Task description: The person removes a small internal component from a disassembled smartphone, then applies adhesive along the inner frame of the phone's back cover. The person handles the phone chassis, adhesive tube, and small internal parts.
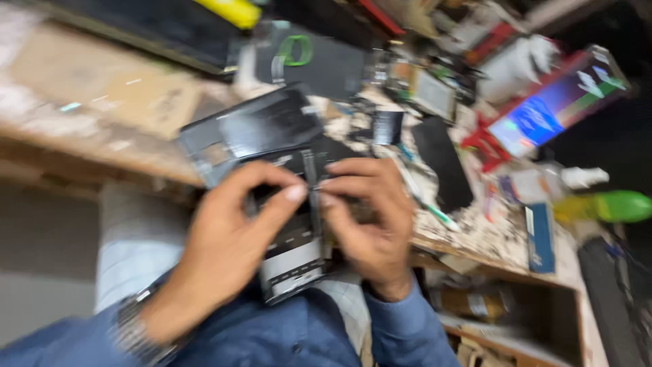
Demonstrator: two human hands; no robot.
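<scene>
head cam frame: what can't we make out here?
- Opened flat device in head view: motion blur smears its parts; both hands cover its middle.
- Left hand and right hand: what the fingertips pinch on the thin strip is blurred.
- Lit screen, top right: picture smeared.
- Small items on the cluttered workbench: too blurred to identify.

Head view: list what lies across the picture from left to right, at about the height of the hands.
Wristwatch → left hand → dark flat device held between both hands → right hand → black slab on the cluttered bench → blue box → green bottle.
</scene>
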